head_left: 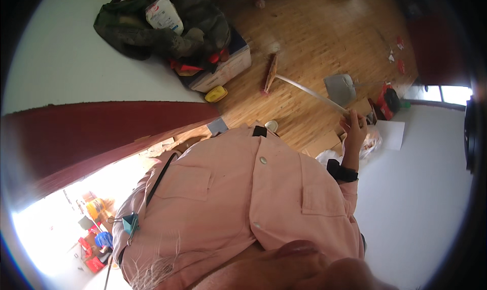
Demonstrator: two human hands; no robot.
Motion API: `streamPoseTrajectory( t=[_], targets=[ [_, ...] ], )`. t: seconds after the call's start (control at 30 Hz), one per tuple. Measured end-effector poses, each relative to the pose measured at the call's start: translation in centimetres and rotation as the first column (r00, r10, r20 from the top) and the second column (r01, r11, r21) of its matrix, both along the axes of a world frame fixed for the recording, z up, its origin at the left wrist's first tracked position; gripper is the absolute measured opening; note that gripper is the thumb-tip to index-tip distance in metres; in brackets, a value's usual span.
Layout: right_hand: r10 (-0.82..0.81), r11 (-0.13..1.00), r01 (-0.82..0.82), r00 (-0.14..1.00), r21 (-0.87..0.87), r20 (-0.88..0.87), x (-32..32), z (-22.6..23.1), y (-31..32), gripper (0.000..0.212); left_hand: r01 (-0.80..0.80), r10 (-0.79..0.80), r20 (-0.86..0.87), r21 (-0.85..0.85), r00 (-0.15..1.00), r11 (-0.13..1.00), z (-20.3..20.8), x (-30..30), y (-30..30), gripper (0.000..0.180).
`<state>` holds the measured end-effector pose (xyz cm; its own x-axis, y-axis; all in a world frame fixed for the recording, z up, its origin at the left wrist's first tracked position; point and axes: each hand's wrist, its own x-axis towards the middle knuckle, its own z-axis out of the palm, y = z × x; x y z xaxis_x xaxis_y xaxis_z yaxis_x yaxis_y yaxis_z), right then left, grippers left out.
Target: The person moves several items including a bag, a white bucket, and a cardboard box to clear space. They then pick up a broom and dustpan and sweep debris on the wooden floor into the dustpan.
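Note:
My right hand is closed around the upper end of a broom's pale handle. The broom slants away to the left. Its wide reddish-brown head is at the wooden floor, close to a cardboard box. Just beyond my right hand a grey dustpan is on the floor, apart from the broom handle. A black band circles my right wrist. My left hand does not show; the sleeve on that side runs down at the left of my pink jacket.
A box stands far left, with a dark bag above it and a yellow container beside it. Red scraps lie far right. Cardboard and plastic bags crowd the right wall. A dark red door frame edges the left.

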<state>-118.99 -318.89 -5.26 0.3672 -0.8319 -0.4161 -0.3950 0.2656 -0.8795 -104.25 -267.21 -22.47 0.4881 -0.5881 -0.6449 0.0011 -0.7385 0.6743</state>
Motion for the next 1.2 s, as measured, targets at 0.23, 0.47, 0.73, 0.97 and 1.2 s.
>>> streamPoseTrajectory(
  t=[0.23,0.47,0.73,0.97,1.2],
  targets=[
    [0.276,0.958,-0.268,0.958,0.102,-0.072,7.2,1.7,-14.8,0.031,0.032,-0.02,-0.164,0.066,0.986,0.997,-0.7,9.0,-19.2,0.037],
    [0.847,0.499,-0.594,0.181,0.631,-0.5,10.3,-1.8,-24.1,0.032,-0.125,0.023,-0.458,-0.194,0.889,0.973,-8.8,14.8,-31.4,0.035],
    [0.845,0.531,-0.715,0.406,0.455,-0.348,13.0,-4.9,-32.5,0.042,0.317,-0.3,0.104,-0.252,0.948,0.914,-12.3,26.2,-54.0,0.044],
    [0.888,0.253,-0.937,0.127,0.24,-0.442,28.2,-2.0,-43.4,0.049,0.501,-0.354,0.511,-0.181,0.783,0.846,-11.4,33.4,-73.6,0.056],
    [0.879,-0.038,-0.978,-0.13,0.204,-0.458,50.8,-6.6,-53.3,0.048,0.165,-0.191,0.374,0.102,0.907,0.981,-16.8,45.6,-84.9,0.021]
  ],
)
